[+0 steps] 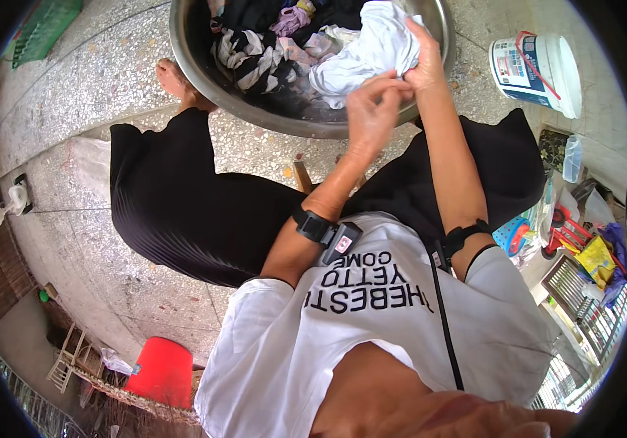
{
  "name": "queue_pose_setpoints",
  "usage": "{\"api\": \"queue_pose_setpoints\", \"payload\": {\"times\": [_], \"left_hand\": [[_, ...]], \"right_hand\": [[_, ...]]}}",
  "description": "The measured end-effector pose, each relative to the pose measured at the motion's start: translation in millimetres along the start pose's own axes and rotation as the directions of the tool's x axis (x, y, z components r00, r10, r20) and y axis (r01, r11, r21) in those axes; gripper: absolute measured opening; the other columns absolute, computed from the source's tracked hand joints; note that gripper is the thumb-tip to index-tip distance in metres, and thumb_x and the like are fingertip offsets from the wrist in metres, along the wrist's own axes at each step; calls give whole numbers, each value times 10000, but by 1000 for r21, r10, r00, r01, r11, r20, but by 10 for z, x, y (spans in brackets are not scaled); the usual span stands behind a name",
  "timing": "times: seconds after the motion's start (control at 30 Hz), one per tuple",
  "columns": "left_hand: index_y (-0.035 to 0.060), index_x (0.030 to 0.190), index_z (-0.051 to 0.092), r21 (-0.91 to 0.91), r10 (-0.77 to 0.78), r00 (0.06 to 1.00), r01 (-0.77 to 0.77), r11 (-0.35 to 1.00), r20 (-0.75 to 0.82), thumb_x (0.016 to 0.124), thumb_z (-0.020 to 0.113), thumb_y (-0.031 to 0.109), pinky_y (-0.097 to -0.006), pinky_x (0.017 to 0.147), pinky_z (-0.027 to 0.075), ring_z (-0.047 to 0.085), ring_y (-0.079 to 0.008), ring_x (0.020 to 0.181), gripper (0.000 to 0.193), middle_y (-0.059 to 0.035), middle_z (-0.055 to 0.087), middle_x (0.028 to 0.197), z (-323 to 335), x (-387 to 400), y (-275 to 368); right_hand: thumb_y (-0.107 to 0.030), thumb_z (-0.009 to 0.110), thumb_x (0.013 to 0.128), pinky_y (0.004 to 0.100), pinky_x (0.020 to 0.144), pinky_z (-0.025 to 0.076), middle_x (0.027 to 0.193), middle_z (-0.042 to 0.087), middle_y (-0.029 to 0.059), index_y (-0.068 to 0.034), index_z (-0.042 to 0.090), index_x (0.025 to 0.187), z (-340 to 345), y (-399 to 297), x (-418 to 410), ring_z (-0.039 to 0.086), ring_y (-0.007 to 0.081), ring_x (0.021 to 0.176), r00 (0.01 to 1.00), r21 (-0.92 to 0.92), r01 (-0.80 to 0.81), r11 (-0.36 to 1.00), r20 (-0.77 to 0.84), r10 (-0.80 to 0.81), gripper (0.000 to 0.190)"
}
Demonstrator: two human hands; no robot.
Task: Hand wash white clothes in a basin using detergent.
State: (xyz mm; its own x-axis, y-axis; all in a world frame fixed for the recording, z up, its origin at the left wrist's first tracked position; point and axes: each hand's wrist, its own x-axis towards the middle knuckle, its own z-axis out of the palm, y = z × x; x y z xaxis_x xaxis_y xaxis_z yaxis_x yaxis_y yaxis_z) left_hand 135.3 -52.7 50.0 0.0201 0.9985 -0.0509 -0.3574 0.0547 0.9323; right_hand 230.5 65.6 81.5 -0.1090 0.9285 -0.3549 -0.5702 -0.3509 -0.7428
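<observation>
A bunched white cloth (381, 46) is lifted at the right side of a large metal basin (291, 125). My right hand (427, 63) grips its right edge, thumb on top. My left hand (372, 112) is at the cloth's lower edge with bent fingers, close against my right hand. It is slightly blurred, and I cannot make out whether it pinches the fabric. Under and beside the cloth lie wet garments: a black-and-white piece (253, 60), a pale patterned piece (297, 55), a lilac piece (291, 21) and dark cloth (247, 13).
A white bucket (557, 76) with a red handle lies to the right by the wall. Toys and plastic bags (598, 260) crowd the lower right. A red plastic stool or chair (163, 369) is at lower left. A green basket (45, 30) shows at upper left. The floor (165, 241) is speckled stone.
</observation>
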Motion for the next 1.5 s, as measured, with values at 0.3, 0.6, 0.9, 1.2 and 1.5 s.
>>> {"api": "queue_pose_setpoints", "payload": {"times": [0.3,0.6,0.9,1.2,1.5], "left_hand": [[30,1326,375,-871,-332,893,402,283,305,803,388,740,-440,986,398,485,-294,1186,882,-162,533,1225,-295,318,39],[28,1267,439,-933,-13,998,-52,357,-61,940,448,294,-476,1051,343,471,-318,1210,422,-155,508,1281,-629,529,545],[83,1029,569,-929,-106,936,346,129,334,890,502,459,-375,700,541,624,-231,765,407,-59,615,824,-1387,504,-723],[65,1028,545,-818,-290,889,-143,558,-354,922,443,322,-364,648,518,591,-216,703,296,-53,572,787,-942,478,-691],[-43,970,591,-402,-439,621,210,891,-649,852,504,269,-324,648,471,563,-159,751,345,-82,595,876,-719,331,-517]], "right_hand": [[-125,530,884,434,979,435,1162,593,183,55,497,1214,229,-371,-301,574,292,1089,986,167,88,982,127,-110,377],[-114,535,845,431,1036,347,1231,542,157,29,464,1236,78,-426,-345,510,274,1165,961,160,168,973,194,-197,422],[-151,713,648,339,690,490,715,601,89,-83,562,735,652,1165,-1029,626,236,704,671,-640,740,207,684,-284,187],[-190,662,686,341,461,397,512,499,112,-30,541,602,754,1239,-34,493,221,446,778,-868,494,-50,467,-420,217],[-571,577,767,365,714,457,806,668,181,-1,689,840,-277,1197,60,618,219,772,992,-940,10,341,-33,-121,586]]}}
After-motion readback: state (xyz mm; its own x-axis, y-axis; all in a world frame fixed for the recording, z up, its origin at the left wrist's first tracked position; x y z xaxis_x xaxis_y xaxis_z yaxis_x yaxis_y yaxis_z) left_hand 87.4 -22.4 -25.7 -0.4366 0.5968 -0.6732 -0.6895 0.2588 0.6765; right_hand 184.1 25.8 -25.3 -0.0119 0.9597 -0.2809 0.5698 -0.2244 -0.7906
